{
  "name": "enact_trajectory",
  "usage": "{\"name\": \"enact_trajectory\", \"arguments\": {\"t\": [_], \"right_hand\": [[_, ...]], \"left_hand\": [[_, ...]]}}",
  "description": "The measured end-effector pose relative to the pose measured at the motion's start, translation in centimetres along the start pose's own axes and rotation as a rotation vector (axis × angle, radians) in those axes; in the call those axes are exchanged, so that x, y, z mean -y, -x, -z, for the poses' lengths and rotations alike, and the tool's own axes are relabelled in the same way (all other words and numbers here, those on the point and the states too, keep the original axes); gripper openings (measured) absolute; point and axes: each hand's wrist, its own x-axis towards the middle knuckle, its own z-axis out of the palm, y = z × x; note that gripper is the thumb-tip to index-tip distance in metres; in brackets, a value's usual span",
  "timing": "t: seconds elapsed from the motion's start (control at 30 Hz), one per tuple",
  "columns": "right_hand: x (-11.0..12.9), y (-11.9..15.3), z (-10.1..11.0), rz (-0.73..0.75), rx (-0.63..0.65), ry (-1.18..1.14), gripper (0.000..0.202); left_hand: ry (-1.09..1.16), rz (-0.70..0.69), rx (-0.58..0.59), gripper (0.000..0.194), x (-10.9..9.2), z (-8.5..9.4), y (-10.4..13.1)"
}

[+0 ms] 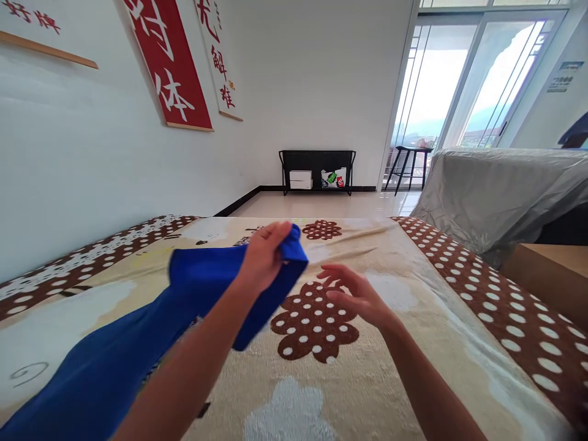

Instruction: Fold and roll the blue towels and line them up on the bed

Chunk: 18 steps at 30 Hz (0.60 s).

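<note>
Pinched in my left hand is a bunched end of a bright blue cloth, held above the bed. From there it hangs down and trails toward the lower left, behind my left forearm. It looks like a garment, but its kind does not show. My right hand hovers to the right of the cloth, apart from it, with fingers curved, spread and holding nothing. Below both hands lies a beige blanket with brown polka-dot flowers, pale clouds and a dotted brown border.
A white wall with hanging scrolls runs along the left. Beyond the bed stands a black rack holding a white box and a printed bag. On the right are a cardboard box, a grey covered bulk and a black stool.
</note>
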Motion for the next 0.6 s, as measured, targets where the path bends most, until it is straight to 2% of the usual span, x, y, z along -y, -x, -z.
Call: {"name": "enact_trajectory", "arguments": {"t": [0.07,0.13,0.2,0.3,0.4,0.5,0.6], "right_hand": [[0.6,-0.6,-1.7,0.099,-0.08,0.244,0.045],[-0.3,-0.5,-2.0,0.129,-0.217,0.432,0.023],[-2.2,-0.3,-1.4,0.113,-0.265,0.528,0.012],[-5.1,-0.3,-0.2,0.064,-0.244,0.564,0.016],[-7.0,-0.7,0.2,0.036,-0.23,0.569,0.017],[-7.9,-0.8,0.1,0.016,-0.185,0.566,0.012],[-8.2,-0.7,-0.2,-0.014,-0.133,0.598,0.01]], "left_hand": [[-0.063,0.052,0.222,0.043,2.9,-2.9,1.7],[-0.145,0.04,0.28,0.046,5.3,-3.9,3.0],[-0.221,0.063,0.291,0.046,7.6,-3.1,3.6],[-0.285,0.109,0.33,0.039,10.8,-0.5,3.5],[-0.411,0.093,0.436,0.037,13.2,1.2,3.5],[-0.628,0.052,0.494,0.04,14.3,1.3,3.9],[-0.798,-0.031,0.42,0.029,14.6,0.9,4.2]]}}
